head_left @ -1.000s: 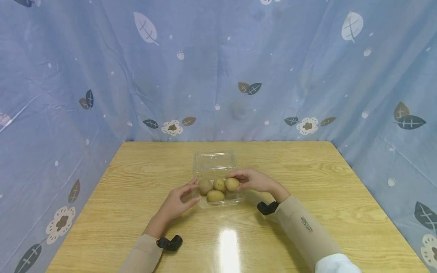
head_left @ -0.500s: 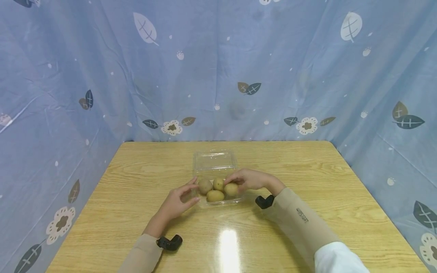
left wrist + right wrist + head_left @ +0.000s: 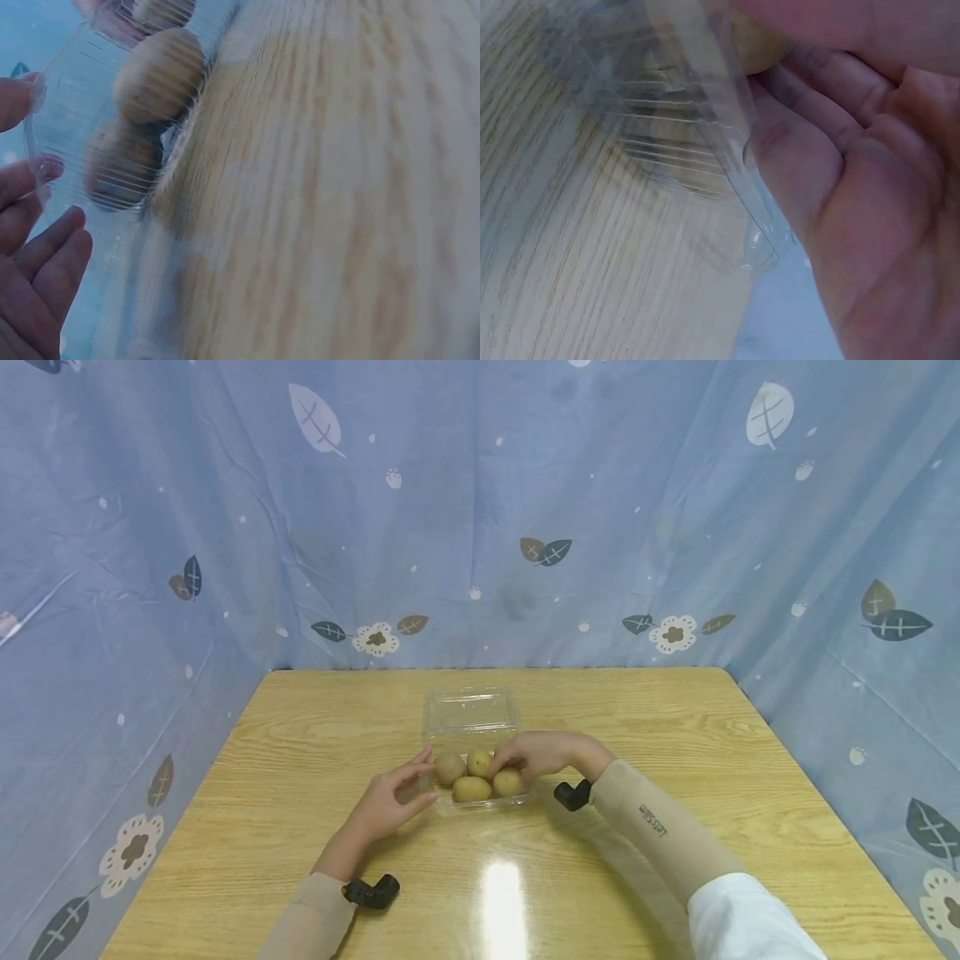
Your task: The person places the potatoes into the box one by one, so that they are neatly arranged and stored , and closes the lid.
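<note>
A clear plastic clamshell box (image 3: 498, 803) stands with its lid (image 3: 470, 711) folded back, several potatoes inside. My left hand (image 3: 390, 806) holds the box's left end, with thumb and fingertips at the rim in the left wrist view. My right hand (image 3: 543, 756) reaches over the right end, its fingers curled around a potato (image 3: 507, 782) low in the box. Beside that one lie a front potato (image 3: 472, 789), a back potato (image 3: 480, 763) and a browner left potato (image 3: 449, 769). In the right wrist view, ribbed plastic and my fingers hide most of the held potato.
The box rests mid-table on a light wooden table (image 3: 637, 710). A blue patterned curtain (image 3: 480, 510) closes off the back and both sides. Black wrist-worn devices sit on both wrists, close above the tabletop.
My right hand has lowered its potato into the right end of the box, moving slightly left and toward me. The left hand has stayed at the left end.
</note>
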`<action>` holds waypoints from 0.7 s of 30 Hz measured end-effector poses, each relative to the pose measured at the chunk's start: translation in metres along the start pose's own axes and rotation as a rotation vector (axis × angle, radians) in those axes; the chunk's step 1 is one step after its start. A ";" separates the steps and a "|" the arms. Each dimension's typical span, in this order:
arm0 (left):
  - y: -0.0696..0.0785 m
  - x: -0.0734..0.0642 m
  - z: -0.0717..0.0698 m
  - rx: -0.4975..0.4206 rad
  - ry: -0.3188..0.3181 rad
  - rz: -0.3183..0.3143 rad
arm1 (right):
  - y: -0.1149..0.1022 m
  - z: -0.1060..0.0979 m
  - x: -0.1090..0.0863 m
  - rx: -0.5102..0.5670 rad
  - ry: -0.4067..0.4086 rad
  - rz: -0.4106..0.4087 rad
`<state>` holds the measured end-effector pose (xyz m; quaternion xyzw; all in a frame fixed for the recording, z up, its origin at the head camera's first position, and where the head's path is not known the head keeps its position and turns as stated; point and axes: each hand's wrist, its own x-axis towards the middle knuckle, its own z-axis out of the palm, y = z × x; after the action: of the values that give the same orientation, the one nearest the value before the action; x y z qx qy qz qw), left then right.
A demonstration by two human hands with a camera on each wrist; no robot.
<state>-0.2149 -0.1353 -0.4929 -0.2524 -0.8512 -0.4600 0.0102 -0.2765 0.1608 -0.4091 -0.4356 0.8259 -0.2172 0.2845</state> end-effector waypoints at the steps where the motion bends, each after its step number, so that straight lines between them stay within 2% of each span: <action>1: 0.000 0.000 0.000 -0.003 -0.001 0.001 | 0.000 0.000 0.001 -0.004 0.001 0.004; 7: 0.000 -0.001 0.000 -0.002 0.002 -0.005 | -0.006 0.003 0.004 -0.084 0.005 0.042; 11: 0.001 0.000 0.000 0.006 0.001 0.003 | -0.010 0.005 0.004 -0.088 -0.002 0.074; 15: 0.002 -0.001 0.000 -0.009 -0.003 0.010 | -0.009 0.007 0.005 -0.091 0.011 0.069; 21: 0.001 0.000 -0.001 -0.008 -0.006 -0.013 | -0.004 0.008 0.004 -0.075 0.046 0.046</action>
<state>-0.2146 -0.1353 -0.4919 -0.2481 -0.8511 -0.4627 0.0038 -0.2708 0.1540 -0.4140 -0.4218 0.8495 -0.1896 0.2539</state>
